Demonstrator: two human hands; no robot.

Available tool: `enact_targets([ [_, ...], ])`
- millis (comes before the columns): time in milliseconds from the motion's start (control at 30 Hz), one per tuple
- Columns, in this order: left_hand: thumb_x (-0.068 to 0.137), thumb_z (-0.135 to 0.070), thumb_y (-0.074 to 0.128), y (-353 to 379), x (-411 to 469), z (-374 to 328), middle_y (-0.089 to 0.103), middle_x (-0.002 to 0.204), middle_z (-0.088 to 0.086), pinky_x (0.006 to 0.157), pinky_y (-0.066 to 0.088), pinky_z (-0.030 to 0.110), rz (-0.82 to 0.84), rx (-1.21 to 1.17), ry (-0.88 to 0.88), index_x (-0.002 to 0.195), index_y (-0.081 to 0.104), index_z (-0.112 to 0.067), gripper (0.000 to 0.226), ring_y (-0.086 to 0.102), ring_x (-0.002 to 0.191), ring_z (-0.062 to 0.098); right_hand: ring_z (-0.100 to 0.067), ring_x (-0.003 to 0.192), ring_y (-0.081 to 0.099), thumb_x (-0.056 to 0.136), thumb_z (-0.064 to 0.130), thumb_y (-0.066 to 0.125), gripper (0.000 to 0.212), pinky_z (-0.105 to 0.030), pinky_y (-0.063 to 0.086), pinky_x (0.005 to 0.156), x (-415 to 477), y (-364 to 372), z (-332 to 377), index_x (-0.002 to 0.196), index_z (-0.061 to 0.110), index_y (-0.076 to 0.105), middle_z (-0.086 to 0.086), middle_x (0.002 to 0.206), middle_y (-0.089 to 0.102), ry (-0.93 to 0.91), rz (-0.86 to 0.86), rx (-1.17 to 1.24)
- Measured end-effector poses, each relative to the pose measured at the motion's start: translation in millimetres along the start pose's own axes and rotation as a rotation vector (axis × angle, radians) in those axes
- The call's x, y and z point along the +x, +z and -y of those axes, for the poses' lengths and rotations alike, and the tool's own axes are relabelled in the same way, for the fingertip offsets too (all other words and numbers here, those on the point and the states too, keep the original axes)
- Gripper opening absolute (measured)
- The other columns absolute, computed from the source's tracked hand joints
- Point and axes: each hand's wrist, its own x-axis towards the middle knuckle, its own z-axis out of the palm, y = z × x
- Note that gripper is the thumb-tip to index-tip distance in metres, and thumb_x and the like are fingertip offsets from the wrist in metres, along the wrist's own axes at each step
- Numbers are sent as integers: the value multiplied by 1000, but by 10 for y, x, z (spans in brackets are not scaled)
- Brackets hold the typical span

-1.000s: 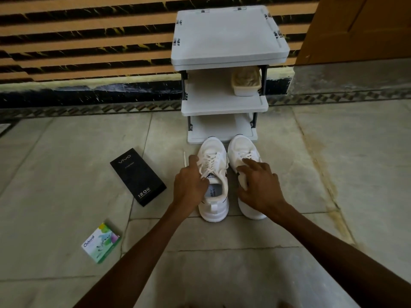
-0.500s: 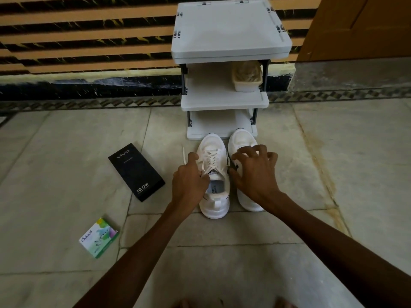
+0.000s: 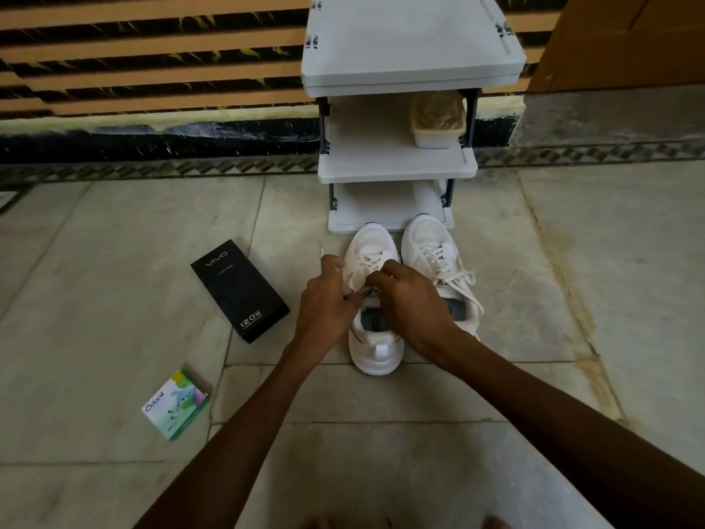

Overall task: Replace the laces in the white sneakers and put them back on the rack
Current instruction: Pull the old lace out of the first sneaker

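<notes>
Two white sneakers stand side by side on the floor, toes toward a white three-shelf rack (image 3: 396,171). Both hands are over the left sneaker (image 3: 375,349). My left hand (image 3: 326,303) pinches a white lace end at the shoe's left side, with the lace tip sticking up past the fingers. My right hand (image 3: 410,303) has its fingers curled on the laces near the tongue. The right sneaker (image 3: 435,257) is laced, with loose lace ends lying over its side, and nothing touches it.
A black phone box (image 3: 238,290) lies on the floor left of the sneakers. A small green and white box (image 3: 175,404) lies nearer, at the left. A beige container (image 3: 438,118) sits on the rack's middle shelf. A striped wall runs behind.
My right hand left the right sneaker and moved left onto the left sneaker's laces. My left hand stayed at the left sneaker's lace.
</notes>
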Motion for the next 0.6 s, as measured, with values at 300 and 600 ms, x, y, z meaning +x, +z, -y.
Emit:
enact_targets([
  [300,83,-20,74,-31,117,122,70,92,6,85,56,43,96,-165,-90,122,42,-20,51,68,84,21,-28,75,57,63,0,80,37,-30,48,53,-54,48,34,98,10,72,-10,92,54,-15,-36,19],
  [600,81,-23,76,-27,95,122,71,91,6,85,56,44,80,-201,-111,126,41,-22,57,68,84,20,-30,91,55,76,1,71,34,-33,47,58,-33,-21,109,108,10,70,-13,107,51,-41,33,-76],
])
